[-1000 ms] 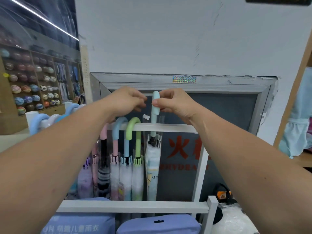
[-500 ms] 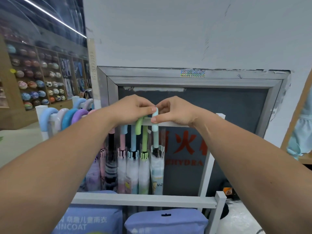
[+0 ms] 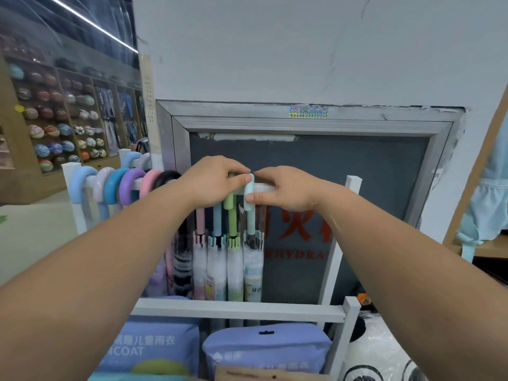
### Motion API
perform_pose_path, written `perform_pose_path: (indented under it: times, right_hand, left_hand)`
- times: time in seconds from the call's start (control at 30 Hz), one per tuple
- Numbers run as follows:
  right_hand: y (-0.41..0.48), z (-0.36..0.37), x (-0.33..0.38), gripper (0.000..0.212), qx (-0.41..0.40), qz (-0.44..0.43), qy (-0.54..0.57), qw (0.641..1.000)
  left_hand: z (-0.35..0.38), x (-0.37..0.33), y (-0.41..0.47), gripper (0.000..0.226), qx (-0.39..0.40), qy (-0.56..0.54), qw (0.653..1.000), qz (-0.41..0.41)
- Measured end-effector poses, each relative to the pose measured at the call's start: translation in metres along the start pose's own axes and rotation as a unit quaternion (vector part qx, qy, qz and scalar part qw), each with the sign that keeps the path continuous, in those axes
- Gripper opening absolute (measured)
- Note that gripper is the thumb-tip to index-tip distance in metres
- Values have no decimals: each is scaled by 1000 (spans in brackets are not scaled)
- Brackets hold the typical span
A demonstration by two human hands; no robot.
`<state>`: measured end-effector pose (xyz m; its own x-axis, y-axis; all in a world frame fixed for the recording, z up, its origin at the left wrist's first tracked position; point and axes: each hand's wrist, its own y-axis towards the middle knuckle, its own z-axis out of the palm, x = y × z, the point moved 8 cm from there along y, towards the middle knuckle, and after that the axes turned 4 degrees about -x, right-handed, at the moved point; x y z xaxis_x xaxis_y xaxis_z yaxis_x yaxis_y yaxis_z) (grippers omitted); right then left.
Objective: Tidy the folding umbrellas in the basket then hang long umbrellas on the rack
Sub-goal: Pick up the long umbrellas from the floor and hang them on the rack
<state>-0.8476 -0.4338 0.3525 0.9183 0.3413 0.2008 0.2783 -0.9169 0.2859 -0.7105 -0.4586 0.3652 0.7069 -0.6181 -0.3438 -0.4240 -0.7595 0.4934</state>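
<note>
A long umbrella with a pale teal hooked handle [image 3: 249, 193] hangs over the top bar of the white rack [image 3: 353, 182], its folded canopy [image 3: 253, 270] hanging below. My right hand [image 3: 283, 188] pinches the handle from the right. My left hand [image 3: 214, 180] grips the top of the hook from the left, next to a green-handled umbrella [image 3: 232, 215]. Several more long umbrellas hang to the left with blue, pink, purple and black hooks [image 3: 129, 185].
Packaged raincoats [image 3: 148, 347] lie under the rack's lower bar [image 3: 236, 312]. A grey framed hydrant panel [image 3: 357, 160] sits behind the rack. Shelves of balls [image 3: 55, 127] stand far left. Pale blue clothing [image 3: 489, 210] hangs at the right.
The teal-handled umbrella came down from above the bar, and its hook now sits over the bar. Both hands lowered with it and stay on the handle.
</note>
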Motion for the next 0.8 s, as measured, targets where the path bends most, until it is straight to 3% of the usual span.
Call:
perform_pose_path:
  times: [0.17, 0.37, 0.63, 0.8]
  right_hand:
    - [-45, -12, -12, 60, -101, 0, -9, 995]
    - [-118, -17, -26, 50, -152, -17, -6, 988]
    - [-255, -6, -75, 47, -169, 90, -40, 981]
    - [-393, 22, -114, 48, -166, 248, -55, 953]
  left_hand:
    - [-7, -13, -33, 40, -98, 11, 995, -12]
    - [-13, -59, -77, 42, -161, 96, 982, 8]
    - [70, -147, -125, 50, -80, 62, 993, 67]
    - [156, -203, -167, 51, 12, 3, 991, 135]
